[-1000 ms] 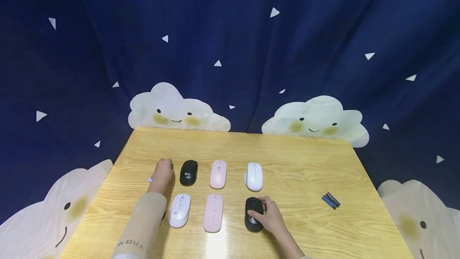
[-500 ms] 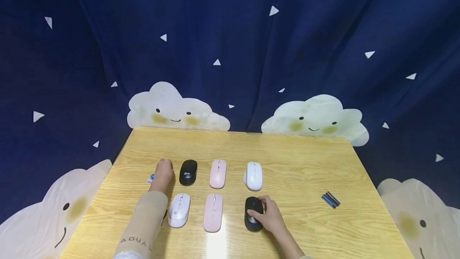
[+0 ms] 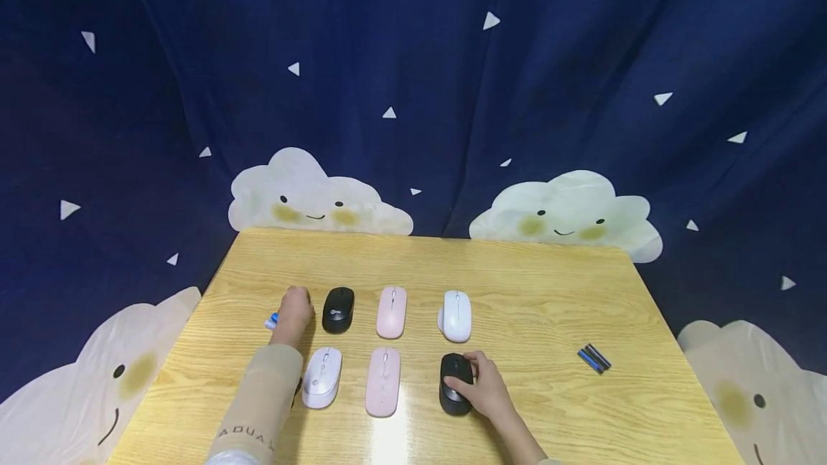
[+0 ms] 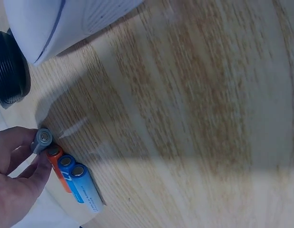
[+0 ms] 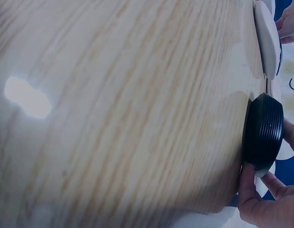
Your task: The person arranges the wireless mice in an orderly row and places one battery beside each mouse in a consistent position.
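Observation:
In the left wrist view, my left hand [image 4: 16, 175] pinches a grey battery [image 4: 43, 137] between thumb and fingers. Close against it lie an orange battery [image 4: 55, 159], a blue one [image 4: 68, 166] and a light blue one [image 4: 87, 187]. From the head view, this left hand [image 3: 296, 313] covers most of that group at the table's far left. My right hand [image 3: 486, 387] grips a black mouse [image 3: 454, 372] by its sides, and the mouse sits on the table. The right wrist view shows its ridged side [image 5: 265, 135].
On the wooden table [image 3: 549, 293], a black mouse [image 3: 339, 309], a pink mouse [image 3: 391, 312] and a white mouse [image 3: 457, 316] form the back row. Nearer are a white mouse [image 3: 321, 377] and a pink mouse [image 3: 383, 382]. Dark and blue batteries [image 3: 594, 359] lie at right.
My left hand has shifted slightly, and more of a blue battery shows beside its wrist. The right hand and its black mouse stay in place.

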Motion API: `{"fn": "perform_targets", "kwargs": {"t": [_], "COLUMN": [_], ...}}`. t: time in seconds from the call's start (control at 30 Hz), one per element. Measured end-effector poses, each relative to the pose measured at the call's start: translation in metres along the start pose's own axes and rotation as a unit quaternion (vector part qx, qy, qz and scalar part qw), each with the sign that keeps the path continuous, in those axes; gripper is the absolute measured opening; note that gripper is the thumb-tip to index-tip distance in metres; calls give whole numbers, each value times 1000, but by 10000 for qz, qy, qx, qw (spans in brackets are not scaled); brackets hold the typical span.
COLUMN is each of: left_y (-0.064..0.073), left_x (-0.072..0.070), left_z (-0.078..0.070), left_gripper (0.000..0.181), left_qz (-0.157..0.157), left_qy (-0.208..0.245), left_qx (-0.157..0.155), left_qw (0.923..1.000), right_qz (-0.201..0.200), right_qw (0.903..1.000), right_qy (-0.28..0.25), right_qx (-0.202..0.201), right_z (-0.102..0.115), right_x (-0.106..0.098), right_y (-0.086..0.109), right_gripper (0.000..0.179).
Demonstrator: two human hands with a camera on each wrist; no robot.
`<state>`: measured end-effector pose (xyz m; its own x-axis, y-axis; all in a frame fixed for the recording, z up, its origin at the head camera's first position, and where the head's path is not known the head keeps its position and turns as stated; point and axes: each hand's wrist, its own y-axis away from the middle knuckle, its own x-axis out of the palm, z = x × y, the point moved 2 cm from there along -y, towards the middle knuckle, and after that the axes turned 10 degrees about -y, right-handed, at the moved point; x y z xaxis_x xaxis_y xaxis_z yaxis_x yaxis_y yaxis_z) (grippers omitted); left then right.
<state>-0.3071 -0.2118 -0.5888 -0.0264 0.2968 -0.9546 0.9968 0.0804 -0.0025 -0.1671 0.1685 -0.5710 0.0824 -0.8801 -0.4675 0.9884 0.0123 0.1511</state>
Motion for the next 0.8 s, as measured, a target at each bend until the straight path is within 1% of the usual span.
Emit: {"fn": "perform_targets", "kwargs": {"t": [0.03, 0.07, 0.1, 0.13, 0.17, 0.2, 0.23, 0.27, 0.3, 0.37, 0.43, 0.47, 0.53, 0.63, 0.73, 0.8], "left_y": [-11, -23, -34, -44, -54, -60, -57, -51, -42, -24, -7, -3, 2, 5, 6, 7], "left_x": [19, 38, 54, 67, 79, 84, 72, 54, 35, 0, -35, -42, -50, -52, -47, -43], "left_z": [15, 28, 40, 50, 57, 61, 50, 35, 20, -11, -43, -52, -66, -81, -92, -97], "left_gripper": [4, 4, 5, 6, 8, 12, 15, 19, 22, 25, 28, 28, 28, 28, 29, 28], "left_qz": [-221, -434, -453, -580, -815, -1068, -971, -896, -837, -1108, -905, -972, -957, -816, -665, -618], "left_qy": [78, 93, 171, 227, 245, 311, 424, 508, 660, 894, 1155, 1241, 1404, 1549, 1651, 1601], "left_qx": [122, 161, 148, 198, 188, 224, 107, 0, -13, 99, 26, 130, 225, 424, 593, 675], "left_qw": [9997, 9989, 9987, 9979, 9962, 9935, 9943, 9947, 9943, 9898, 9892, 9874, 9852, 9837, 9823, 9829], "right_qz": [1, 3, 5, 8, 8, 8, 4, 1, -4, -24, -41, -44, -51, -24, 20, 49], "right_qw": [10000, 10000, 10000, 10000, 10000, 10000, 10000, 10000, 10000, 10000, 9999, 9999, 9999, 9999, 9999, 10000], "right_qy": [0, -3, -1, 2, 7, 10, 9, 9, 11, 24, 31, 33, 20, -13, -57, -62], "right_qx": [5, 13, 17, 24, 31, 38, 51, 63, 73, 92, 101, 110, 122, 118, 80, 41], "right_z": [0, 0, 0, 0, 0, -1, -1, -1, -2, -2, -3, -4, -4, -5, -5, -5], "right_x": [0, 0, 1, 1, 1, 1, 1, 1, 1, 1, 2, 2, 3, 3, 3, 2], "right_y": [0, 0, 0, 0, 0, 0, 0, 0, 0, -1, -2, -2, -2, -3, -3, -3], "right_gripper": [65, 65, 65, 65, 66, 66, 66, 66, 66, 66, 67, 67, 67, 67, 67, 67]}}
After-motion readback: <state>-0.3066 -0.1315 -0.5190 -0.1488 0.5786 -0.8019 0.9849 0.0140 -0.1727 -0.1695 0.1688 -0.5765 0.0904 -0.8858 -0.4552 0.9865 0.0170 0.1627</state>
